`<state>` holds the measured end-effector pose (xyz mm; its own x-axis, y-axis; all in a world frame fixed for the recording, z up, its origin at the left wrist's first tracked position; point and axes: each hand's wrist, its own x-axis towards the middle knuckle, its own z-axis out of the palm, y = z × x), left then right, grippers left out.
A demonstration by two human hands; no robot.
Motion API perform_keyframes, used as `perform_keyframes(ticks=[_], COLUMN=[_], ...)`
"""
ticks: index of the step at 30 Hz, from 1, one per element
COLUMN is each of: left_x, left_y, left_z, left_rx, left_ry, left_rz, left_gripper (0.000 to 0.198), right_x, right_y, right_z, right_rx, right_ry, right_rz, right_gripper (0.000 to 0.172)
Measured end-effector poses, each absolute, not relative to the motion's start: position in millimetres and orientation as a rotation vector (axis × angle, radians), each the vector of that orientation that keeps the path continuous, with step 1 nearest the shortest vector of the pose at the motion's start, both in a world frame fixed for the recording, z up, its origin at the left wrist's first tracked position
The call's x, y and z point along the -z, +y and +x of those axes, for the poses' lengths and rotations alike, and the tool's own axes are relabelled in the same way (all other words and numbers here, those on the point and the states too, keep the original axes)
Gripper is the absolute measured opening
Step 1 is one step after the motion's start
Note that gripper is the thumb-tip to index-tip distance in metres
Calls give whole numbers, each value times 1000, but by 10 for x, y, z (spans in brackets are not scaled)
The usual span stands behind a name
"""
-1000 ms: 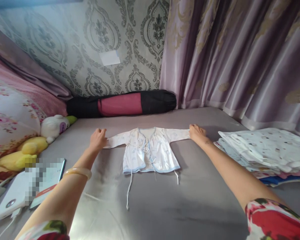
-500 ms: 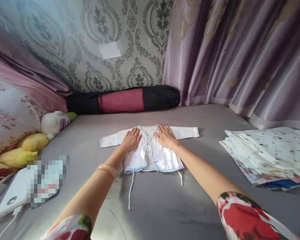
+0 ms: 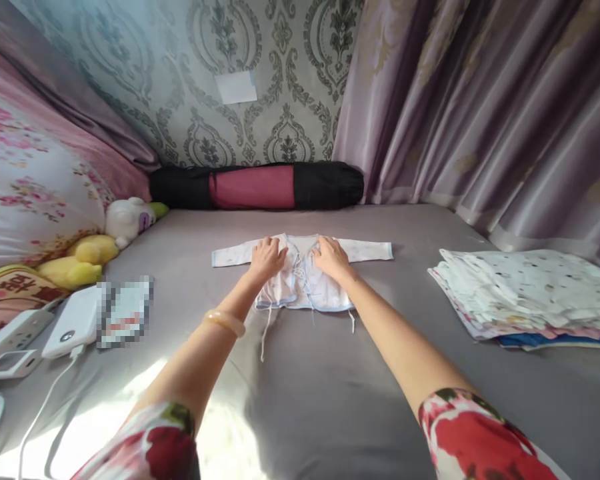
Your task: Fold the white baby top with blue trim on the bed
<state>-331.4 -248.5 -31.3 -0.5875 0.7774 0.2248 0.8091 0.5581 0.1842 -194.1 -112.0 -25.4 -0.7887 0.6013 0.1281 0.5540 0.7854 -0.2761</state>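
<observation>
A small white baby top [image 3: 325, 287] with pale blue edging and white tie strings lies spread on the grey bed sheet [image 3: 325, 393], its sleeves stretched out to both sides. My left hand [image 3: 269, 257] is on its left shoulder area, fingers curled down onto the fabric and thumb toward the neckline. At the opposite shoulder my right hand [image 3: 331, 257] has its fingers bent over the cloth in the same way. The fingertips of both hands are partly hidden. Ties hang loose below the hem.
On the right lies a stack of folded clothes [image 3: 525, 287]. A black and red rolled bag [image 3: 253, 187] lies along the wall. To the left are plush toys [image 3: 127, 223], a white power bank [image 3: 77, 320], a blurred-out flat item [image 3: 125, 313], a power strip [image 3: 15, 337] and cables.
Both hands have gone from lying flat to curled fingers at the top's shoulders. The view has shifted, showing more of the items at the left.
</observation>
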Motion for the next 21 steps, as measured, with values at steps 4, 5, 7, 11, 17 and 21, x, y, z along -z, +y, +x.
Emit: perform_keyframes(ticks=[4,5,7,11,17,21], left_x=[171,151,133,189,240,214], left_y=[-2801,-2878,-3015,-3194,-3222,-3201], left_z=[-3014,-2939,-2798,-2592,-2459,-2419], left_rx=[708,729,703,565,346,272], left_ry=[-2685,-2711,-2776,-2826,-2875,-2853], left_rz=[-1500,-1523,-1556,-1611,-1512,-1507], left_gripper=[19,16,14,13,31,30], right_x=[40,2,-39,47,288,293], right_y=[-1454,-1528,-1659,-1853,-1958,-1847], right_z=[-1772,-1743,-1706,-1710,-1780,-1756], right_rx=[-613,-657,-715,-671,-441,-518], right_ry=[-2858,-2887,-2920,-2904,-2780,-2783], right_rz=[-977,-967,-958,-1076,-1093,-1059], right_gripper=[20,18,17,33,32,23])
